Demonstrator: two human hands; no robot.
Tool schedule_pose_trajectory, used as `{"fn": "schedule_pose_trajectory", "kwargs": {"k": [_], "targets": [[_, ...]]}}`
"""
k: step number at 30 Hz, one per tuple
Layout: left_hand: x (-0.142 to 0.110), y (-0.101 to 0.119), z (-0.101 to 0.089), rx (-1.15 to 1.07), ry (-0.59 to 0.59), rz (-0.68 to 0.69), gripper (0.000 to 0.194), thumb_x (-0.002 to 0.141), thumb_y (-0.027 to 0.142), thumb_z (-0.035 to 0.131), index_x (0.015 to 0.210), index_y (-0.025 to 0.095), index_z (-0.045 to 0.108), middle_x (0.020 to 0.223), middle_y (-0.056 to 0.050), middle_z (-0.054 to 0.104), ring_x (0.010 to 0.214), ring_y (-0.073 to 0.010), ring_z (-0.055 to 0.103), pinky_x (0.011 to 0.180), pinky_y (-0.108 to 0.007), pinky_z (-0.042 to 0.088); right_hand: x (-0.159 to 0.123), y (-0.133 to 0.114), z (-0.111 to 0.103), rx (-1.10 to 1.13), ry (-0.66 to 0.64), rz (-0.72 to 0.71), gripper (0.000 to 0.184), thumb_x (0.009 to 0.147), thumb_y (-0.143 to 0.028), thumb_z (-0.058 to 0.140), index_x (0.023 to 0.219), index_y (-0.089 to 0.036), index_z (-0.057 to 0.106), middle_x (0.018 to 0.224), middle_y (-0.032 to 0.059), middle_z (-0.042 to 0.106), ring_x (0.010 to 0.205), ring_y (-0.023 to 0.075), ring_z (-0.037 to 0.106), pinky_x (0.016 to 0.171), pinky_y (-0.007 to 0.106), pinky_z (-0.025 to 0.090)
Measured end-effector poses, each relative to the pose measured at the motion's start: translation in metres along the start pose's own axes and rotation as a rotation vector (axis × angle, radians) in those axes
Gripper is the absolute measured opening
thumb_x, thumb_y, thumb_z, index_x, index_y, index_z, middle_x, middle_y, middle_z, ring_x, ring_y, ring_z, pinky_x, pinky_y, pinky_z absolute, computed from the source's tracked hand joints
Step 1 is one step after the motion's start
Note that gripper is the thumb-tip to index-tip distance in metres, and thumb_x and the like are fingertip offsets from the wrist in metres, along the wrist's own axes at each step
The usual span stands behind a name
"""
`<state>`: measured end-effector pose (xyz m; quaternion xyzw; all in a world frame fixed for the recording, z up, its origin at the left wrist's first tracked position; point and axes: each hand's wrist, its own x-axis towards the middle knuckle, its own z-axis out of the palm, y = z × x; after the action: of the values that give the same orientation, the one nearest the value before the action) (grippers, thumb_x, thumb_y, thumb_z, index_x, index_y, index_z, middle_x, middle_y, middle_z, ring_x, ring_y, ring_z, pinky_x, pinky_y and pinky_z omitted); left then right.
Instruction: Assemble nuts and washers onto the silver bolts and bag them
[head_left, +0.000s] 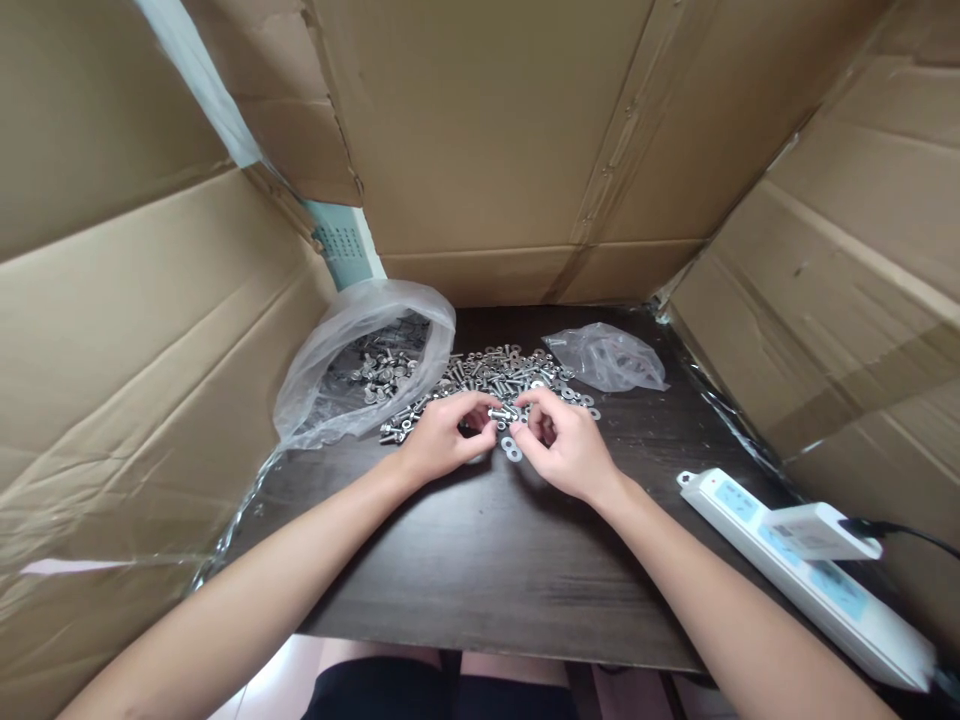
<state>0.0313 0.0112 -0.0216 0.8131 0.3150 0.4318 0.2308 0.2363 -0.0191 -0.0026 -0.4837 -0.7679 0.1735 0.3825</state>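
At the near edge of a pile of bolts, nuts and washers, my two hands face each other with a small gap between them. My left hand is curled, its thumb and index finger closed around the head end of a small silver bolt. My right hand has its fingers bent and its thumb and index fingertips close to the bolt's other end; anything in them is too small to make out. Flat washers lie on the table just below the fingertips.
A clear plastic bag lies open at the left with more bolts inside. A crumpled clear bag lies at the back right. The dark table is walled by cardboard. A white power strip with a plugged-in adapter lies at the right.
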Motion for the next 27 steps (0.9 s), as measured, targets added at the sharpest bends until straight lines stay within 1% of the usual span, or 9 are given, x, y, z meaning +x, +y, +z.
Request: {"fn": "schedule_pose_trajectory", "kwargs": {"k": [3, 8, 10, 13, 15, 19, 21, 23, 27], "targets": [[0.0002, 0.0008, -0.0005, -0.004, 0.002, -0.002, 0.020, 0.086, 0.017, 0.066, 0.106, 0.016, 0.068, 0.077, 0.001, 0.069, 0.067, -0.0103, 0.064, 0.069, -0.021, 0.054, -0.0004, 0.0003, 0.0012, 0.002, -0.038, -0.008, 0.028, 0.087, -0.029, 0.060, 0.112, -0.018, 0.063, 0.064, -0.0048, 0.056, 0.053, 0.0126, 0.050, 0.056, 0.025, 0.039], [0.0009, 0.0011, -0.0003, -0.007, -0.003, 0.000, 0.018, 0.087, 0.020, 0.068, 0.104, 0.015, 0.068, 0.077, 0.000, 0.069, 0.067, -0.0106, 0.064, 0.067, -0.021, 0.054, 0.0000, -0.0006, 0.0009, -0.038, -0.022, -0.021, 0.020, 0.089, -0.032, 0.060, 0.073, -0.020, 0.061, 0.053, -0.0041, 0.051, 0.049, 0.0119, 0.048, 0.054, 0.026, 0.036], [0.0010, 0.0016, 0.0000, -0.013, 0.001, 0.005, 0.017, 0.088, 0.020, 0.068, 0.103, 0.015, 0.068, 0.077, 0.000, 0.069, 0.067, -0.0104, 0.064, 0.067, -0.021, 0.055, -0.0003, -0.0008, 0.0004, -0.015, 0.033, -0.006, 0.013, 0.089, -0.032, 0.062, 0.088, -0.019, 0.065, 0.056, -0.0050, 0.051, 0.049, 0.0119, 0.048, 0.054, 0.026, 0.038], [0.0008, 0.0025, 0.0002, -0.019, 0.012, 0.013, 0.016, 0.088, 0.020, 0.067, 0.103, 0.015, 0.068, 0.077, 0.000, 0.069, 0.067, -0.0102, 0.064, 0.068, -0.021, 0.055, -0.0011, -0.0005, 0.0003, 0.068, 0.095, -0.011, 0.048, 0.088, -0.028, 0.063, 0.134, -0.017, 0.054, 0.068, -0.0054, 0.055, 0.051, 0.0118, 0.049, 0.054, 0.025, 0.042], [0.0004, 0.0028, 0.0002, -0.019, 0.019, 0.016, 0.016, 0.087, 0.019, 0.067, 0.103, 0.015, 0.068, 0.077, 0.000, 0.069, 0.067, -0.0102, 0.065, 0.068, -0.021, 0.055, -0.0014, 0.0000, 0.0006, 0.099, 0.083, -0.041, 0.057, 0.088, -0.027, 0.062, 0.143, -0.018, 0.048, 0.072, -0.0047, 0.057, 0.052, 0.0115, 0.049, 0.054, 0.025, 0.044], [-0.0001, 0.0022, 0.0006, -0.001, 0.030, 0.019, 0.018, 0.085, 0.017, 0.068, 0.103, 0.016, 0.068, 0.077, 0.000, 0.070, 0.067, -0.0105, 0.065, 0.068, -0.021, 0.056, -0.0008, 0.0008, 0.0003, 0.016, 0.015, -0.059, 0.015, 0.089, -0.030, 0.062, 0.095, -0.020, 0.071, 0.057, -0.0046, 0.054, 0.048, 0.0113, 0.049, 0.053, 0.026, 0.040], [-0.0001, 0.0017, 0.0009, 0.001, 0.031, 0.019, 0.019, 0.084, 0.016, 0.067, 0.102, 0.016, 0.068, 0.076, 0.001, 0.070, 0.066, -0.0105, 0.065, 0.068, -0.021, 0.056, -0.0005, 0.0008, -0.0003, -0.016, 0.027, -0.039, 0.018, 0.089, -0.032, 0.063, 0.078, -0.019, 0.068, 0.051, -0.0046, 0.051, 0.047, 0.0110, 0.048, 0.052, 0.026, 0.038], [-0.0001, 0.0013, 0.0013, -0.007, 0.037, 0.016, 0.018, 0.084, 0.015, 0.067, 0.102, 0.016, 0.068, 0.076, 0.001, 0.070, 0.066, -0.0104, 0.065, 0.068, -0.021, 0.056, -0.0006, 0.0007, -0.0008, 0.004, 0.043, -0.016, 0.015, 0.088, -0.032, 0.064, 0.092, -0.019, 0.070, 0.055, -0.0052, 0.052, 0.048, 0.0110, 0.048, 0.052, 0.026, 0.039], [0.0000, 0.0011, 0.0015, -0.012, 0.045, 0.026, 0.018, 0.084, 0.016, 0.067, 0.102, 0.016, 0.068, 0.077, 0.000, 0.070, 0.066, -0.0104, 0.066, 0.068, -0.021, 0.056, -0.0009, 0.0012, -0.0006, 0.095, 0.010, -0.032, 0.056, 0.087, -0.028, 0.063, 0.141, -0.018, 0.053, 0.070, -0.0048, 0.059, 0.050, 0.0109, 0.048, 0.054, 0.025, 0.043]]}}
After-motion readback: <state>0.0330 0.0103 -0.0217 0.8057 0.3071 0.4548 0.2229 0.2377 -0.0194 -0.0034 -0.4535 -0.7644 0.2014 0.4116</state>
